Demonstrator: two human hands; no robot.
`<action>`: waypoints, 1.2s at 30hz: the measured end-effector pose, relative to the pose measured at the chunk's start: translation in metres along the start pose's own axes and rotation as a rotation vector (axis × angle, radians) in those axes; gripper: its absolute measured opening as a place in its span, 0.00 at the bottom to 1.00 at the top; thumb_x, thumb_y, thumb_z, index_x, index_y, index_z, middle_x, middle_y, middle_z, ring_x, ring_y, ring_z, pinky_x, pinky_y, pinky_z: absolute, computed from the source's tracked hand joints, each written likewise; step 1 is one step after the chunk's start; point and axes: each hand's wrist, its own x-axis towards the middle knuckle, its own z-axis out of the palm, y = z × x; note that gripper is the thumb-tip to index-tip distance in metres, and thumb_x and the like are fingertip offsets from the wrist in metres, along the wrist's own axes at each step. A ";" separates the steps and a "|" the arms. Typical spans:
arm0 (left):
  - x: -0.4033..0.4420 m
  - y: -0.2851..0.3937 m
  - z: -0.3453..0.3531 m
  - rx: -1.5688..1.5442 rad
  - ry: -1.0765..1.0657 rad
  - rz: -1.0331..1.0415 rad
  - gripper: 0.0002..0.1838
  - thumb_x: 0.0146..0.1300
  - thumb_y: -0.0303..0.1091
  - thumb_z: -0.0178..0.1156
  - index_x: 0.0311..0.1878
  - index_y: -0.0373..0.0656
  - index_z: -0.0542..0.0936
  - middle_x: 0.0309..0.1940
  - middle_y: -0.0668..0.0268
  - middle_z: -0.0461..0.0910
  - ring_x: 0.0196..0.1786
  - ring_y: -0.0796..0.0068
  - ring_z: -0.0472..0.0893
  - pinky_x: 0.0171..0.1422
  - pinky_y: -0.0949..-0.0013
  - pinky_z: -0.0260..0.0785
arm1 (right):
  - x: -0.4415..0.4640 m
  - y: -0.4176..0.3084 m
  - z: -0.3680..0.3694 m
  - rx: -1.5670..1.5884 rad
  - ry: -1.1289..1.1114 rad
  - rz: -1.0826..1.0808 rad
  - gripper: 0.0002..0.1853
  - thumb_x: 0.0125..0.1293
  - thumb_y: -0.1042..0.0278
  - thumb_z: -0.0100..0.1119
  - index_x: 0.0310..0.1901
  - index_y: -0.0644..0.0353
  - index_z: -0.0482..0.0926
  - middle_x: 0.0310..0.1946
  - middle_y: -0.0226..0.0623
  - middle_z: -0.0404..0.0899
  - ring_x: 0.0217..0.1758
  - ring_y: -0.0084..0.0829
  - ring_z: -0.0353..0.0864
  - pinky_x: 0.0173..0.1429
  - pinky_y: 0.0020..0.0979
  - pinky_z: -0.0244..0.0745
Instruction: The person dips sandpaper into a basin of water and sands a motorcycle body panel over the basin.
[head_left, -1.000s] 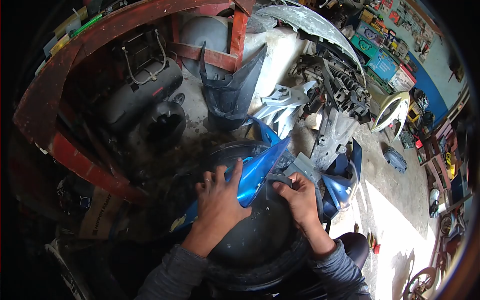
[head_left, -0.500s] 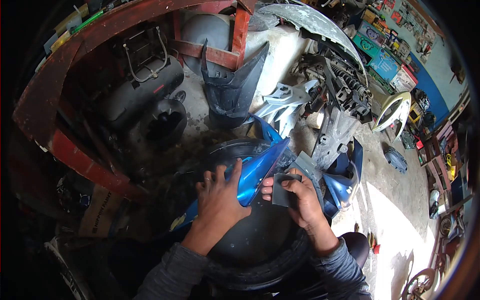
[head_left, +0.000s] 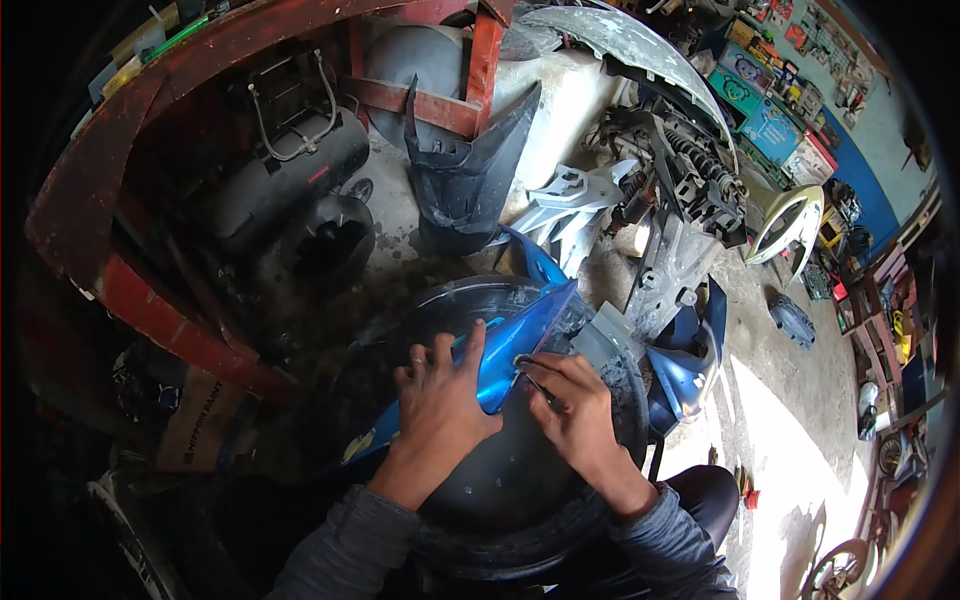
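Observation:
A glossy blue panel (head_left: pixel 520 332) lies slanted across a round black tub (head_left: pixel 490 500). My left hand (head_left: pixel 440 415) rests on the panel with its fingers spread over the surface, pressing it from the left. My right hand (head_left: pixel 575 415) is at the panel's right edge, its fingers pinched on a small dark grey sheet, which is mostly hidden by the fingers. The fingertips of that hand touch the blue surface near the edge.
A red frame (head_left: pixel 180 325) and a black tank (head_left: pixel 290 175) stand at the left. A black fairing (head_left: pixel 465 190), silvery panels (head_left: pixel 570 205) and another blue panel (head_left: pixel 690 365) lie beyond and right of the tub. A cardboard box (head_left: pixel 205 420) is at lower left.
My right hand has turned over and moved left onto the panel's edge, with the grey sheet now mostly covered by its fingers. My left hand and the panel have barely moved.

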 end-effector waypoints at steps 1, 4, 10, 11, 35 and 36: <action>0.001 0.000 0.002 0.006 -0.012 -0.011 0.61 0.42 0.46 0.83 0.83 0.53 0.63 0.67 0.53 0.70 0.69 0.41 0.71 0.66 0.37 0.68 | -0.002 0.001 0.002 -0.027 -0.013 -0.012 0.16 0.61 0.80 0.70 0.52 0.63 0.89 0.51 0.45 0.86 0.51 0.48 0.86 0.55 0.40 0.82; 0.003 -0.002 0.007 0.021 -0.042 -0.032 0.62 0.42 0.47 0.84 0.83 0.53 0.62 0.68 0.53 0.70 0.70 0.40 0.71 0.67 0.37 0.68 | -0.008 0.007 0.014 -0.084 -0.018 -0.021 0.18 0.63 0.80 0.68 0.55 0.62 0.89 0.53 0.47 0.85 0.49 0.47 0.86 0.53 0.40 0.82; 0.009 -0.006 0.017 0.040 -0.095 -0.082 0.63 0.42 0.48 0.84 0.84 0.54 0.61 0.68 0.53 0.71 0.72 0.40 0.71 0.68 0.37 0.69 | -0.020 0.008 0.043 0.009 0.016 0.138 0.16 0.70 0.75 0.67 0.58 0.62 0.88 0.52 0.48 0.80 0.38 0.39 0.85 0.42 0.35 0.82; 0.011 -0.006 0.017 0.043 -0.101 -0.088 0.63 0.42 0.49 0.84 0.84 0.54 0.61 0.68 0.53 0.71 0.72 0.40 0.71 0.68 0.37 0.69 | -0.020 0.006 0.045 0.071 0.023 0.210 0.15 0.72 0.74 0.67 0.59 0.62 0.88 0.51 0.48 0.80 0.36 0.37 0.85 0.39 0.34 0.82; 0.015 -0.006 0.020 0.049 -0.109 -0.094 0.64 0.41 0.49 0.85 0.84 0.55 0.62 0.70 0.55 0.71 0.72 0.41 0.71 0.68 0.37 0.69 | -0.018 0.019 0.057 -0.033 0.083 0.029 0.18 0.67 0.86 0.64 0.58 0.66 0.85 0.52 0.50 0.78 0.49 0.47 0.85 0.49 0.39 0.83; 0.015 -0.006 0.021 0.048 -0.111 -0.095 0.64 0.41 0.49 0.85 0.84 0.55 0.62 0.70 0.55 0.71 0.72 0.41 0.71 0.68 0.37 0.69 | -0.020 0.018 0.057 -0.034 0.081 0.029 0.18 0.67 0.86 0.64 0.58 0.66 0.85 0.52 0.50 0.78 0.49 0.47 0.85 0.49 0.39 0.83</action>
